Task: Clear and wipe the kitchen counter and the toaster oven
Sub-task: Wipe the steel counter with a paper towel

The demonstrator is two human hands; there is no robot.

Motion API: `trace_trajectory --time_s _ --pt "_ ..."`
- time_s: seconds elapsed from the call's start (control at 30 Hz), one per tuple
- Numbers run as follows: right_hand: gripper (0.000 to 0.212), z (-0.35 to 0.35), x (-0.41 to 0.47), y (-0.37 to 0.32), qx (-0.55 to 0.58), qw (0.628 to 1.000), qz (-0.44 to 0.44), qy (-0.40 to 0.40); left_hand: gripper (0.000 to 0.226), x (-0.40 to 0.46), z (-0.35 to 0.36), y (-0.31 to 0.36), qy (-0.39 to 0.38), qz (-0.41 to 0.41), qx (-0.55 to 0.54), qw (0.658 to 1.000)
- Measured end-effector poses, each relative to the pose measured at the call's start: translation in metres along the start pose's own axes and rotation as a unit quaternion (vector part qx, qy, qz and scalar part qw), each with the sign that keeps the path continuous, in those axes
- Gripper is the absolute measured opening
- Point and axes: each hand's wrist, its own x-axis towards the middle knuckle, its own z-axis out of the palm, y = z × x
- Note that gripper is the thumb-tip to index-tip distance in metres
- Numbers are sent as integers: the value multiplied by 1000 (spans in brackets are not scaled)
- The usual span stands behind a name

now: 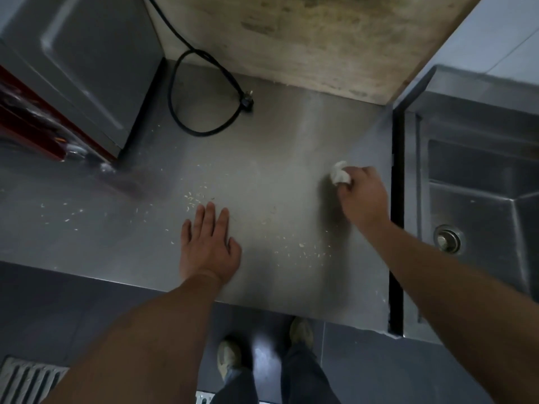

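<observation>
Head view looks straight down on a steel worktop [262, 135] strewn with pale crumbs [195, 199], thickest at the centre and toward the lower right. Right hand [363, 196], at the right of the frame close to the worktop's edge, has its grip clenched round a crumpled white wad [339, 173] pressed to the steel; whether it is paper or cloth I cannot tell. Left hand [208, 243] lies flat at lower centre, fingers straight, its grip released, bracing on the surface. Toaster oven [84, 68] stands at the upper left, its black cord [186, 91] looped loose behind. A stained board [306, 39] leans at the top; the sink [478, 182] is at the right.

Wiping the worktop looks to be the step in hand, with the oven untouched. Next the wad likely needs to sweep leftward through the crumbs, gathering rather than scattering them.
</observation>
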Motion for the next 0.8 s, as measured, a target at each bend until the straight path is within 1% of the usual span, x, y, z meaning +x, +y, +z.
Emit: trace_trajectory --time_s 0.07,0.13,0.2,0.27,0.33,0.4,0.47,0.5,0.57,0.63,0.67,0.73,0.8 --pt "32 -2 17 23 -50 998 43 -24 73 -1 1 0 7 0 -2 1000" --pt "35 3 17 33 -81 993 62 -52 73 -1 2 -2 12 -1 -8 1000" --pt "36 10 0 24 -77 993 64 -61 73 0 2 -2 13 1 -8 1000" --pt "35 18 -30 6 -45 995 65 -66 74 0 2 -1 11 1 -7 1000" --pt "34 25 -70 -16 -26 995 34 -88 74 0 2 -2 9 0 -6 1000" --pt "35 27 -105 -33 -13 991 -15 -129 74 0 2 -2 7 1 -5 1000" --pt "33 24 -117 -38 -2 987 -63 -150 75 1 1 -1 8 -1 -6 1000" --pt "32 21 -113 -38 8 987 -83 -136 75 1 1 -1 8 -2 -7 1000" --pt "33 14 -90 -36 44 994 -86 -60 76 1 1 -1 10 -2 -7 1000" --pt "28 5 -49 -31 62 997 -38 10 76 1 1 -1 10 -1 -7 1000" --pt "26 1 -25 -26 56 998 -20 27 76 2 2 -2 8 -1 -8 1000" --pt "26 -4 19 -9 7 1000 -6 30 76 2 2 -2 6 -3 -8 1000" --pt "31 -6 46 15 -64 998 14 -7 76 2 3 -2 6 -3 -5 1000"
